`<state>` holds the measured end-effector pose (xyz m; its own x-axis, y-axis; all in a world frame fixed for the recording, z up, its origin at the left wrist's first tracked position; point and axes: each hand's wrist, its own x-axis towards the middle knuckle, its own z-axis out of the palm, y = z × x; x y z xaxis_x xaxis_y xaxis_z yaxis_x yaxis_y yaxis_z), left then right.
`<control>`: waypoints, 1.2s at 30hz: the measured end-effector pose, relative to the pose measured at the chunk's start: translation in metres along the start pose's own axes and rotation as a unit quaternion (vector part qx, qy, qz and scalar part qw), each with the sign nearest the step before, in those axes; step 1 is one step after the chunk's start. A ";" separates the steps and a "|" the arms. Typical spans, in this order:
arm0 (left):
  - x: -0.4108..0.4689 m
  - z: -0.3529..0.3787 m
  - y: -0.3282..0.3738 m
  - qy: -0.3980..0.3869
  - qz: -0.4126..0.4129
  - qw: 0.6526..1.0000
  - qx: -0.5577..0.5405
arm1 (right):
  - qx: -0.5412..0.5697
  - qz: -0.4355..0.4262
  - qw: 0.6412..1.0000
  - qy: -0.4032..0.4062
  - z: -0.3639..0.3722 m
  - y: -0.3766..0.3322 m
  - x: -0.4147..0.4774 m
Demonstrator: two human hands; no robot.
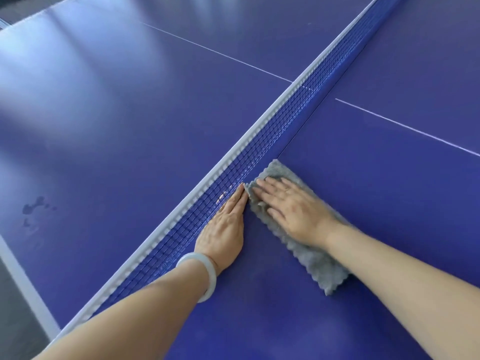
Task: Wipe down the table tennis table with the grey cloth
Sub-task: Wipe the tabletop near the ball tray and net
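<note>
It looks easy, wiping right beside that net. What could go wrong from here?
The cloth under the right hand lies right at the net; pushed further, its corner might snag in the mesh. The bangle behind the left hand sits low and could scrape the table. The dark marks across the net could easily get missed.

One table (376,193), one net (285,120), one cloth (320,265) (grey), one bangle (211,274) — two hands (224,227) (292,207)

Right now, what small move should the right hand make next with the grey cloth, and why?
Probably push the grey fleecy cloth forward along the blue mesh net: the right hand presses flat on it, its corner lies at the net's foot, and bare blue table lies ahead.
</note>
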<state>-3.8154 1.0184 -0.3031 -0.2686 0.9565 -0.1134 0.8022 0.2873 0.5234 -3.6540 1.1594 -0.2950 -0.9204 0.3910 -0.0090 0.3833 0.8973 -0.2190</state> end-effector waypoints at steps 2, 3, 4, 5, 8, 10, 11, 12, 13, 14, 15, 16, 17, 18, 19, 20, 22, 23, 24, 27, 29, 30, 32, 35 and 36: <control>0.000 0.001 -0.001 -0.002 0.000 1.000 0.011 | -0.037 0.104 0.994 0.010 -0.009 0.033 0.013; 0.000 0.002 -0.002 -0.002 0.000 1.000 0.015 | -0.037 0.187 0.982 0.013 -0.014 0.046 0.020; 0.001 0.003 -0.004 -0.002 0.000 1.000 0.017 | -0.030 0.257 0.966 0.019 -0.016 0.051 0.027; 0.001 0.003 -0.004 -0.001 -0.001 1.000 0.015 | -0.021 0.294 0.955 0.025 -0.014 0.041 0.033; 0.001 0.002 -0.005 0.005 -0.001 1.000 -0.006 | -0.027 0.210 0.977 0.017 0.006 -0.029 0.022; 0.001 0.001 -0.005 0.012 0.002 1.000 -0.017 | -0.012 0.107 0.994 -0.006 0.014 -0.059 -0.013; 0.001 0.001 -0.005 0.015 0.002 1.000 -0.021 | -0.012 0.074 0.997 -0.019 0.013 -0.054 -0.023; 0.001 0.001 -0.005 0.016 0.000 1.000 -0.023 | -0.018 0.063 0.998 -0.020 0.010 -0.041 -0.027; 0.001 0.001 -0.005 0.015 -0.002 1.000 -0.023 | -0.033 0.083 0.996 -0.013 0.007 -0.027 -0.025; 0.001 0.000 -0.006 0.013 -0.003 1.000 -0.021 | -0.039 0.129 0.991 -0.006 0.004 -0.016 -0.020; 0.001 -0.001 -0.006 0.013 -0.004 1.000 -0.020 | -0.040 0.188 0.981 0.009 0.002 -0.008 -0.012; 0.002 -0.002 -0.006 0.014 -0.004 1.000 -0.024 | -0.033 0.242 0.970 0.022 0.003 -0.006 -0.004; 0.001 -0.004 -0.005 0.014 0.000 0.999 -0.033 | -0.031 0.274 0.961 0.029 0.005 -0.008 0.002; 0.000 -0.006 -0.005 0.011 0.008 0.999 -0.043 | -0.032 0.283 0.958 0.030 0.008 -0.011 0.005; -0.004 -0.009 -0.007 -0.001 0.024 0.999 -0.044 | -0.037 0.274 0.961 0.027 0.010 -0.013 0.003; -0.010 -0.012 -0.011 -0.018 0.045 0.998 -0.031 | -0.040 0.254 0.966 0.024 0.011 -0.014 -0.001; -0.030 -0.018 -0.026 -0.045 0.084 0.995 0.037 | -0.041 0.210 0.977 0.018 0.008 -0.010 -0.008; -0.043 -0.021 -0.034 -0.050 0.096 0.992 0.069 | -0.041 0.199 0.979 0.015 0.006 -0.008 -0.009; -0.057 -0.024 -0.042 -0.051 0.098 0.990 0.090 | -0.040 0.200 0.979 0.012 0.003 -0.008 -0.009; -0.089 -0.024 -0.052 -0.051 0.067 0.994 0.072 | -0.018 0.225 0.974 0.012 0.003 -0.038 -0.013; -0.095 -0.023 -0.056 -0.034 0.044 0.998 0.041 | -0.013 0.197 0.980 0.023 0.018 -0.092 -0.023; -0.093 -0.022 -0.057 -0.027 0.042 0.998 0.033 | -0.010 0.164 0.986 0.017 0.029 -0.122 -0.032; -0.092 -0.023 -0.056 -0.020 0.046 0.998 0.024 | 0.004 0.078 0.997 -0.010 0.041 -0.158 -0.051; -0.093 -0.024 -0.056 -0.015 0.037 0.999 0.017 | -0.013 0.021 1.000 -0.013 0.032 -0.123 -0.057; -0.093 -0.024 -0.056 -0.017 0.034 0.999 0.018 | -0.027 0.050 0.998 -0.001 0.027 -0.102 -0.053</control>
<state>-3.8481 0.9117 -0.3018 -0.1959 0.9747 -0.1079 0.8363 0.2235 0.5007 -3.6461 1.0412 -0.2982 -0.8770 0.4795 -0.0305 0.4777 0.8632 -0.1636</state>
